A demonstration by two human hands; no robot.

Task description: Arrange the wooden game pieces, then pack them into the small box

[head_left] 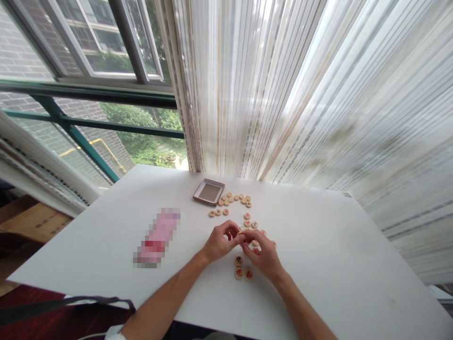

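Over the middle of the white table (318, 255), my left hand (221, 242) and my right hand (262, 252) meet fingertip to fingertip. Both are closed in a pinch around a small pale Chinese chess piece (241, 232), mostly covered by the fingers. Close to my right hand lie several round wooden pieces with red or black characters, some partly hidden beneath it. Nearer me sit a black-marked piece (238, 261) and two red-marked pieces, one (239, 273) left of the other (248, 274). Beyond my left hand, three marked pieces (218, 212) form a short row.
A shallow square open box (208, 192) stands toward the table's back edge. Several blank-side-up pieces (236, 198) lie to its right. On the left is a pink blurred-out object (157, 238). Striped curtains (233, 94) and a window border the table's far side.
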